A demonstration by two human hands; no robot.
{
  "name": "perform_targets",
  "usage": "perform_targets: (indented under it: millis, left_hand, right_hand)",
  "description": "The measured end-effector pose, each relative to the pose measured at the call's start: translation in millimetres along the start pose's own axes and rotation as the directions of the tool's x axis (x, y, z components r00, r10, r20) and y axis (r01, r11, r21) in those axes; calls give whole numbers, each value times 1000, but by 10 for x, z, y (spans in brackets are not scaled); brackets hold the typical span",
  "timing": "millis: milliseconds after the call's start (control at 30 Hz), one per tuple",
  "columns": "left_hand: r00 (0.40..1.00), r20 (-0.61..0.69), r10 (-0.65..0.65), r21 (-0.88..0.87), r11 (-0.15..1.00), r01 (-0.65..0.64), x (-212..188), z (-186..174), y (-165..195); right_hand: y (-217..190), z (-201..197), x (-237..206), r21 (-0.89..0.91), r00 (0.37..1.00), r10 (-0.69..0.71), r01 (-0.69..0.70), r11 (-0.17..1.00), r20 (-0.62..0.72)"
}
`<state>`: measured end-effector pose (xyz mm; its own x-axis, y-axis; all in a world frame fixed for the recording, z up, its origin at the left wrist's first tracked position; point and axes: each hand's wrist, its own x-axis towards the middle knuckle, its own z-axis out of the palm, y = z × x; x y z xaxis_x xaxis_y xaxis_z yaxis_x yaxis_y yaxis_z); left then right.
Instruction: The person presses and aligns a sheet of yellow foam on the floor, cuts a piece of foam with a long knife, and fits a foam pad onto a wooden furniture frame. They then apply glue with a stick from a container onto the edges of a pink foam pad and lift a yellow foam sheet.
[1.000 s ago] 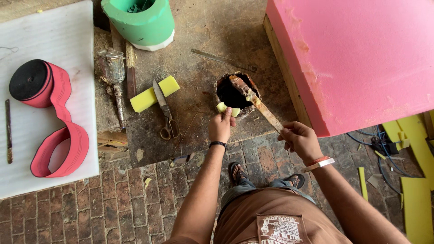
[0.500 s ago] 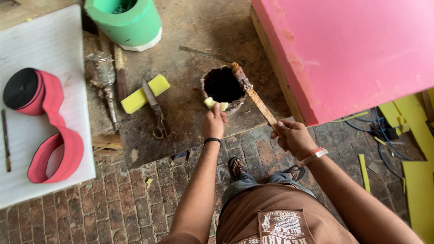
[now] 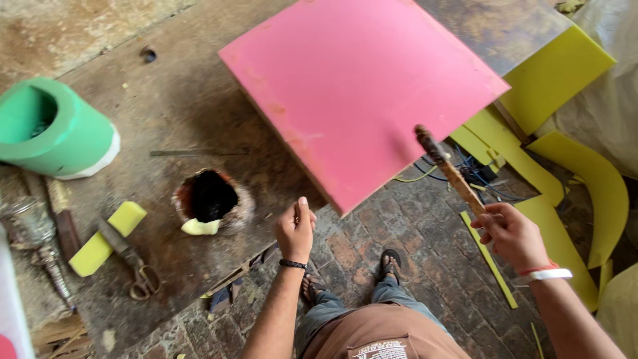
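Currently the right hand (image 3: 512,234) grips a glue-coated stick (image 3: 446,166), tip raised over the pink foam slab (image 3: 359,86); the left hand (image 3: 296,231), loosely curled and empty, rests near the dark glue pot (image 3: 211,198).

Right hand (image 3: 510,233) at the lower right of the frame grips a glue-crusted brush stick (image 3: 446,167), its dark tip up over the big pink foam sheet (image 3: 372,86). Left hand (image 3: 296,229) sits loosely curled near the centre, just right of a grimy glue pot (image 3: 211,198) with a yellow scrap on its rim. Far left: green roll (image 3: 56,129), yellow foam block (image 3: 106,237), scissors (image 3: 129,259). Yellow offcuts (image 3: 571,166) lie at the right.
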<state>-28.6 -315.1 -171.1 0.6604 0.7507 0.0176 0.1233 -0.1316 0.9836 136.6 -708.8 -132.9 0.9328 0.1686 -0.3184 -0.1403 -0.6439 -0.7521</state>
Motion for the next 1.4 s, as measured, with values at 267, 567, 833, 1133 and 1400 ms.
perform_targets:
  millis: [267,567,833,1133,1400]
  left_hand:
    - [975,159,155,125,976,-175,-298,1099,486]
    - [985,164,61,184,979,-91,-599,1738,467]
    - [979,199,43,233,968,-90,-595,2082,574]
    - [982,185,25,258,963,-73,-599,2051,583]
    - [938,-116,-328,-445,861,246,-343,1791,467]
  right_hand:
    - [147,-559,583,-331,874,-460,392,859,-159]
    - [326,-1088,1052,-602,732,-609,348,719,-305]
    - [446,-1234,1306,-562,674,-663,425,710,-327]
    - [472,-1371,1591,-467,750,-563,383,797,-346]
    - [209,-490,890,-395,640,-768,716,576,39]
